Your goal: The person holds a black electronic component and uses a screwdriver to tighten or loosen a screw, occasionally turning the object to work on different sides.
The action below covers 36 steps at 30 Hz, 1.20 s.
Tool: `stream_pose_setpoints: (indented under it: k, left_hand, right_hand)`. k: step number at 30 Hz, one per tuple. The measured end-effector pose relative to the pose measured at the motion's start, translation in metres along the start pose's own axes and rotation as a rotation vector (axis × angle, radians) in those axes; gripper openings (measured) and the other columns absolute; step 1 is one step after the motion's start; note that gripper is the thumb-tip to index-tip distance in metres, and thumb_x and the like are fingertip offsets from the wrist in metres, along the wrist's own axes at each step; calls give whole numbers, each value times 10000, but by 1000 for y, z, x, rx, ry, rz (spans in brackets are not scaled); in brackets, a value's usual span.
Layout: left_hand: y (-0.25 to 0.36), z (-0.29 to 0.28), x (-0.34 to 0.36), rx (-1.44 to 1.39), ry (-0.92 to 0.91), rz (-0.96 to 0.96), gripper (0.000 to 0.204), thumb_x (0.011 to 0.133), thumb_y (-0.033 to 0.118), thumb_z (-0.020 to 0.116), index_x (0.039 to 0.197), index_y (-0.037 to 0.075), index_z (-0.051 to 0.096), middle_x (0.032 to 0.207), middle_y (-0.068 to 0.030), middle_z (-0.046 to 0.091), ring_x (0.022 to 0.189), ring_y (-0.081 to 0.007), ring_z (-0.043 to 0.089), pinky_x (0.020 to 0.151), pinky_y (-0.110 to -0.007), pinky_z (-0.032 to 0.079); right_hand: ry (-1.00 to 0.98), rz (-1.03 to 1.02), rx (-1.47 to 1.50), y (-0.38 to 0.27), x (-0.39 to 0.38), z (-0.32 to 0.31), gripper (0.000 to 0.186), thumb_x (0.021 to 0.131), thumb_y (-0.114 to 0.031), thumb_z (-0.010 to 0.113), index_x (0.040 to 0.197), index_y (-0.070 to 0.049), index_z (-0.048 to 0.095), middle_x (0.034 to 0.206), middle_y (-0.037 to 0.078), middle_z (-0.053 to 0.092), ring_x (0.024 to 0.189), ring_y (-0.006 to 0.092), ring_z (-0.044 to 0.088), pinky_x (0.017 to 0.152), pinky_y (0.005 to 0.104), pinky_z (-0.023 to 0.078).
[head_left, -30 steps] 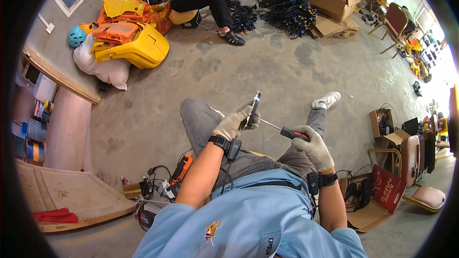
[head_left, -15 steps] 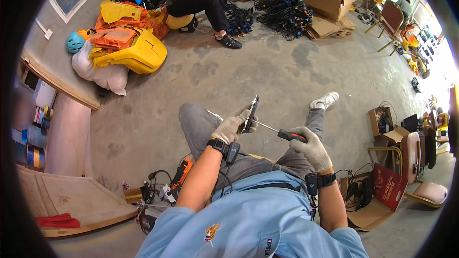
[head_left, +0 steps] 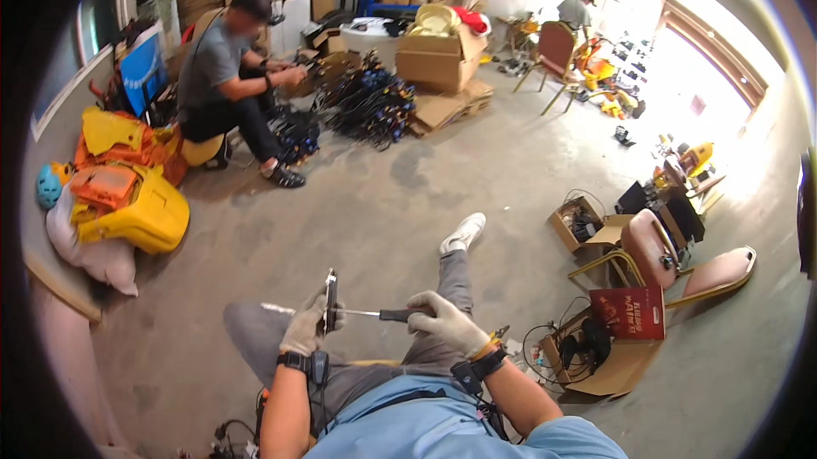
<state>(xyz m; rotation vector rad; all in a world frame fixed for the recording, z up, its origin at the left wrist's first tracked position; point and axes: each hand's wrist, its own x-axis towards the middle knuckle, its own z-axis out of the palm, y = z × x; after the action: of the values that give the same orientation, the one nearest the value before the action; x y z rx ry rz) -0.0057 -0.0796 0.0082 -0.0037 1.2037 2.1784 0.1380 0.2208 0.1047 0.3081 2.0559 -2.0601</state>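
My left hand [head_left: 303, 328], in a pale knit glove, grips a thin, flat, dark object [head_left: 331, 301] with a light rim. It stands nearly edge-on above my left knee, so its kind cannot be told. In my gloved right hand [head_left: 451, 325] is a screwdriver [head_left: 393, 315], held by its dark handle. Its metal shaft points left, and the tip reaches the flat object between my left fingers. The exact contact spot is too small to make out.
An open carton [head_left: 587, 378] with black cables stands right of my legs, near a padded chair [head_left: 651, 250]. Ahead, a seated co-worker [head_left: 217, 76] handles something beside a cable heap [head_left: 370, 106]. Yellow and orange plastic parts [head_left: 149, 212] are piled at the left.
My head view has swung up and to the right, bringing more of the room in. The screwdriver lies more level than before, its tip still at the flat object. Both hands keep their holds.
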Motion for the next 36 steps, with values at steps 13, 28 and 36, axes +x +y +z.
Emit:
stream_pose_setpoints:
  k: [13, 28, 36]
  left_hand:
    - [-7, -1, 14, -33, -25, -37, 528, 1045, 344, 669, 1488, 89, 536, 1106, -199, 728, 892, -286, 762, 735, -415, 681]
    - [-3, 3, 12, 1, 2, -43, 532, 1016, 372, 713, 1431, 64, 590, 1070, -172, 745, 842, -268, 768, 722, -389, 674]
    - [-5, -4, -1, 122, 59, -51, 491, 1084, 347, 631, 1487, 72, 576, 974, -39, 701, 811, -138, 695, 764, -377, 641]
  right_hand:
    - [55, 37, -22, 0, 0, -7, 626, 966, -296, 769, 1427, 30, 500, 1069, 105, 685, 840, 129, 682, 749, 298, 582]
    - [8, 202, 32, -4, 3, -11, 681, 972, -322, 756, 1466, 33, 450, 1055, 106, 671, 849, 131, 674, 741, 305, 558]
    - [104, -33, -162, 20, 7, -4, 503, 987, -190, 720, 1387, 33, 512, 1081, 112, 661, 886, 152, 674, 775, 322, 576]
